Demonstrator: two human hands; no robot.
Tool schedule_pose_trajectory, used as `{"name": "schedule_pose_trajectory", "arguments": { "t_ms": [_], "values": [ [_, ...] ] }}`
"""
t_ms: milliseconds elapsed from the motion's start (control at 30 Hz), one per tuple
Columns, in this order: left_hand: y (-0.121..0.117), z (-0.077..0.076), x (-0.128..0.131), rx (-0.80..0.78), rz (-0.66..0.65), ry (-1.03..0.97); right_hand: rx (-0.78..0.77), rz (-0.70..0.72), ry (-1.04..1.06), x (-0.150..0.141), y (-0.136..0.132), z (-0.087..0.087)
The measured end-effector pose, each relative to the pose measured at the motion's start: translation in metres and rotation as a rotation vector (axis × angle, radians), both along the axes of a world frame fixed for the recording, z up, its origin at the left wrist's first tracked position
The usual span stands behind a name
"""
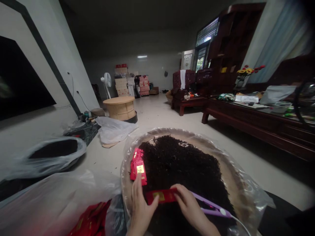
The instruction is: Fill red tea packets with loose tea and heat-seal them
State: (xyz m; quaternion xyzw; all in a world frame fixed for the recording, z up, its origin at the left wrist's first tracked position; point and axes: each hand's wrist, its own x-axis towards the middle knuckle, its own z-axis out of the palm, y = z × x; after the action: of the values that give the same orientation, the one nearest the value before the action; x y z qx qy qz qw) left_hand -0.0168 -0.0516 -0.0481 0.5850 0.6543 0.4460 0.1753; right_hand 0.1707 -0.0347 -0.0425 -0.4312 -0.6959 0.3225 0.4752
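Note:
A small red packet (165, 195) with a gold label lies lengthwise between my hands, low over a heap of dark, dried leaf-like material (182, 164). My left hand (142, 205) has its thumb across the label end and its fingers stretched upward behind. The fingers of my right hand (188, 205) pinch the opposite end. Just right of that hand lies a purple clamp-like tool (216, 209) with a white cord, its arms partly hidden by the hand. Several red packets (138, 167) with gold labels lie stacked by the heap's left edge, near my left fingertips.
The heap sits in a wide round tray (236, 183) lined with clear plastic. At lower left, more red packets (92, 219) sit in a plastic bag; beyond is a plastic-lined container (81, 149). A round wooden stand (120, 108) and low dark-wood table (246, 131) stand farther off.

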Motion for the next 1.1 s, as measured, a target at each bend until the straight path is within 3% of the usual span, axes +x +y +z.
{"name": "schedule_pose_trajectory", "arguments": {
  "t_ms": [67, 133, 267, 433, 567, 700, 800, 1100],
  "values": [
    [-0.001, 0.015, -0.005, -0.055, -0.271, 0.056, 0.104, 0.044, -0.117, 0.000, 0.000, 0.006],
    [-0.003, 0.022, 0.000, -0.158, -0.388, -0.015, 0.197, 0.000, -0.165, -0.007, 0.002, 0.008],
    [-0.004, 0.006, 0.017, -0.196, -0.276, -0.274, 0.394, -0.155, -0.231, -0.021, 0.006, -0.001],
    [-0.002, -0.017, 0.021, -0.228, -0.188, -0.438, 0.540, -0.214, -0.329, -0.024, 0.003, -0.014],
    [-0.003, -0.009, 0.015, -0.217, -0.192, -0.381, 0.575, -0.241, -0.370, -0.019, 0.002, -0.009],
    [-0.003, 0.008, 0.009, -0.219, -0.319, -0.282, 0.581, -0.243, -0.406, -0.017, 0.000, 0.002],
    [-0.001, 0.014, 0.006, -0.268, -0.388, -0.337, 0.601, -0.190, -0.389, -0.017, -0.003, 0.008],
    [0.004, 0.004, 0.009, -0.393, -0.376, -0.620, 0.579, -0.017, -0.244, -0.015, -0.003, 0.000]
  ]
}}
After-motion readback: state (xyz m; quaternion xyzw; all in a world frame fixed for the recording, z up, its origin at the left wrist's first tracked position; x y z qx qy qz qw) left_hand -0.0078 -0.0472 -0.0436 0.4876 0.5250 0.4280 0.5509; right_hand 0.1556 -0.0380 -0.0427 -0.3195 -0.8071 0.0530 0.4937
